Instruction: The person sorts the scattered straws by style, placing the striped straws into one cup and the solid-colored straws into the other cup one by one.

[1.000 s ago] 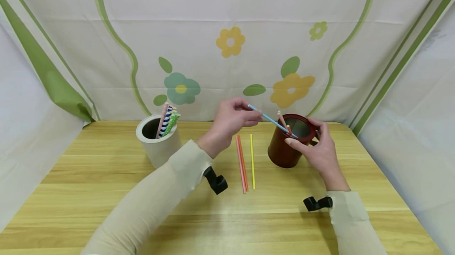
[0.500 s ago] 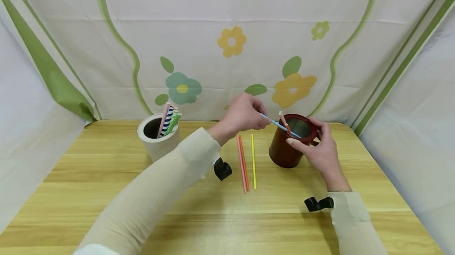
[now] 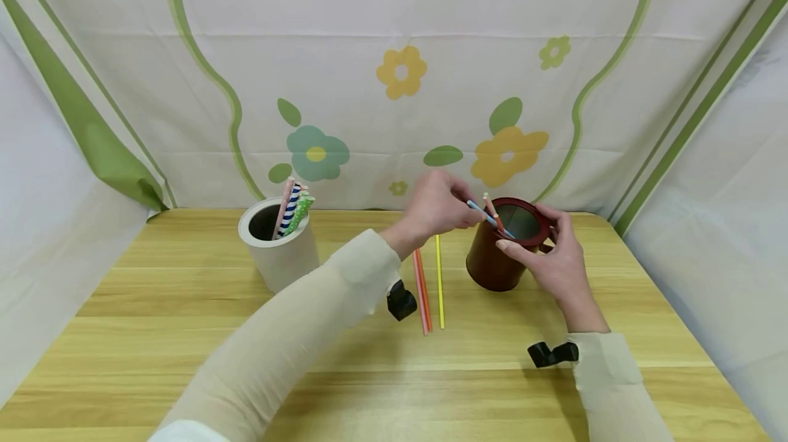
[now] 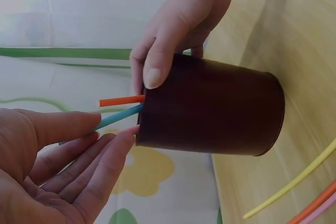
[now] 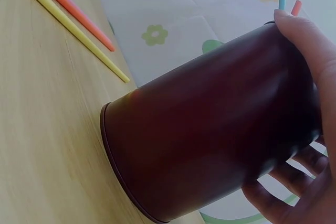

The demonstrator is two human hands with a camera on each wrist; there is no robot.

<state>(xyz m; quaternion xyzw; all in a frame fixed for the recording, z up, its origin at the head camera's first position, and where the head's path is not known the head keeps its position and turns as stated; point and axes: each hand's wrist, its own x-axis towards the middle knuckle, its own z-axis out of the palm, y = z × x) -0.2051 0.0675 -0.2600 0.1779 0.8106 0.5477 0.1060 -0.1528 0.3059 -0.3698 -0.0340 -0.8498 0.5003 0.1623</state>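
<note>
My left hand (image 3: 440, 206) pinches a light-blue straw (image 4: 118, 116) between thumb and fingers near its upper end. The straw's lower part goes over the rim into a dark red cup (image 3: 495, 264), hidden inside it. Also poking out of that cup are an orange straw (image 4: 121, 101) and a pink straw (image 3: 489, 204). With the thumb at the near side and the fingers round the far side, my right hand (image 3: 557, 267) grips the cup by its rim. The cup stands on the wooden table, leaning slightly in the head view.
Pink (image 3: 421, 295), orange (image 3: 426, 305) and yellow (image 3: 440, 284) straws lie side by side on the table (image 3: 480, 373) between the cups. A white cup (image 3: 280, 267) at left holds several patterned paper straws (image 3: 289, 209). Behind hangs a flowered curtain (image 3: 345, 72).
My left hand has moved right, closer to the dark red cup, and the blue straw has slid further in, showing less above the rim. The right hand has stayed on the cup.
</note>
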